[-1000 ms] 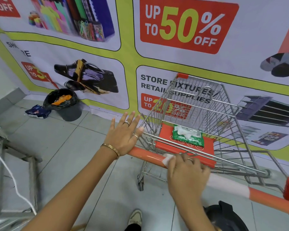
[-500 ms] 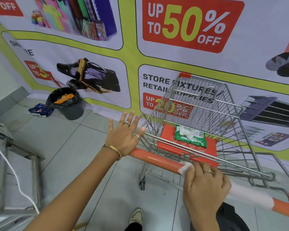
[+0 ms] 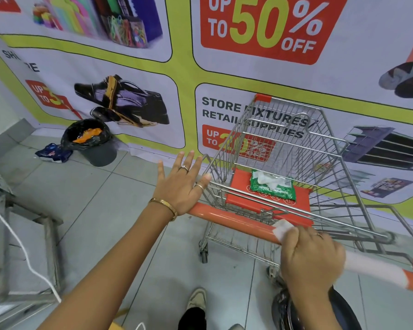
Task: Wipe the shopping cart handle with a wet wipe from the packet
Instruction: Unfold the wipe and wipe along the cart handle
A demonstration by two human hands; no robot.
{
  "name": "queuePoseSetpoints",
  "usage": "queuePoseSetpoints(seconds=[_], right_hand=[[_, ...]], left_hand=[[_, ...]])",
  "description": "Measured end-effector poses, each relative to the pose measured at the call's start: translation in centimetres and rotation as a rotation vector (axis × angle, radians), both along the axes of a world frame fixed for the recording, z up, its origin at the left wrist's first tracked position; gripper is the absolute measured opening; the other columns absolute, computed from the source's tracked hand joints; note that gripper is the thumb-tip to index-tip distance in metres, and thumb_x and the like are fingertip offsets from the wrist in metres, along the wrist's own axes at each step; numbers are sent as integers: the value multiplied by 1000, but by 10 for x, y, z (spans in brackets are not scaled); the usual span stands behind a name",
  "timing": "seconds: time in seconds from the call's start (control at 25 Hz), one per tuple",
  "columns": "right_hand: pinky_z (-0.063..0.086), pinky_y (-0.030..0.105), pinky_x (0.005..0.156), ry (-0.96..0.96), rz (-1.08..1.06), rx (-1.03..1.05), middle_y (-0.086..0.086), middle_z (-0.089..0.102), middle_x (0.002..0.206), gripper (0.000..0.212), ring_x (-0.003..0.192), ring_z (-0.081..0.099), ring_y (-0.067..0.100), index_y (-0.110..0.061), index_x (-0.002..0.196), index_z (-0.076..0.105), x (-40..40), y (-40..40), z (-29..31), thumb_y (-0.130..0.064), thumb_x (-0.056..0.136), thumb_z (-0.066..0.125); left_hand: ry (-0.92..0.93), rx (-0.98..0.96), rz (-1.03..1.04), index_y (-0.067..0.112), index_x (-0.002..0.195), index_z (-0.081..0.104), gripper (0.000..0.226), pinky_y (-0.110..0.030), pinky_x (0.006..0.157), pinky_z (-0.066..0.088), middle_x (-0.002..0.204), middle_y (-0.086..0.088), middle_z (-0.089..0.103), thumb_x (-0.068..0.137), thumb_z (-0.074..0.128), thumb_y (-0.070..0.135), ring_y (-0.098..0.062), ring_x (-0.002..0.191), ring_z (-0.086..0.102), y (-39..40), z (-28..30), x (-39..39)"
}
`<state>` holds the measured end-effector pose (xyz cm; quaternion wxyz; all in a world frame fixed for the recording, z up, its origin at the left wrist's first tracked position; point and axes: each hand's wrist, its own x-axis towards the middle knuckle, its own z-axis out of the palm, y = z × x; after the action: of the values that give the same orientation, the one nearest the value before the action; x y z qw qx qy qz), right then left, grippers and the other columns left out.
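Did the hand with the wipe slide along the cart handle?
Yes. The right hand with the wipe slid rightward along the handle, away from the left hand, now past the green packet.

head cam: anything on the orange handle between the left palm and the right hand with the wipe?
Nothing. In the head view, the orange plastic cart handle runs bare from the open left hand to the right hand pressing the white wet wipe.

floor (image 3: 100,203): tiled, grey | on it: cart (image 3: 284,148), lined bin (image 3: 91,144), blue wrapper (image 3: 53,153)
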<state>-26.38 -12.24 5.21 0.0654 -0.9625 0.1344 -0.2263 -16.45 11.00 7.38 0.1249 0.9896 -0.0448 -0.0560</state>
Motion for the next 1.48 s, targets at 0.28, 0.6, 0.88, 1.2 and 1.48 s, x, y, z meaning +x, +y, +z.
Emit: queuePoseSetpoints(seconds=[0.28,0.6,0.88,1.2,1.48], right_hand=[[41,23,50,13,193,-83,2,59,38,40,35,52,19,-15,42,59,32,87,12,-24,74,37],[30,28,58,29,-28,43,8,56,40,43,41,42,19,-8,46,59,8,6,2,-22,78,32],[43,26,54,-60,310,-92,-1,64,49,34,46,55,21,-18,59,65,34,96,7,-28,82,41],[17,26,60,11,-42,37,6,53,38,45,40,36,16,-9,43,56,5,-10,5,-21,79,32],[43,25,51,24,226,-56,0,58,37,40,35,50,18,-17,44,60,35,85,12,-27,76,39]], left_hand=[[-36,60,-19,29,147,5,64,-56,114,-9,160,5,1,90,8,58,-16,147,-7,6,-2,3],[-48,53,-21,29,147,7,60,-54,116,-6,160,3,2,92,11,54,-18,147,-5,3,-2,3],[-65,61,-14,28,147,7,69,-54,116,-7,160,3,4,84,4,56,-17,147,-3,6,-1,3],[-9,21,-27,28,147,7,75,-55,115,-9,160,3,2,80,4,60,-17,147,-5,-1,-1,2],[-29,71,-24,28,147,7,62,-56,114,-9,160,3,4,92,16,55,-17,147,-5,4,-1,5]])
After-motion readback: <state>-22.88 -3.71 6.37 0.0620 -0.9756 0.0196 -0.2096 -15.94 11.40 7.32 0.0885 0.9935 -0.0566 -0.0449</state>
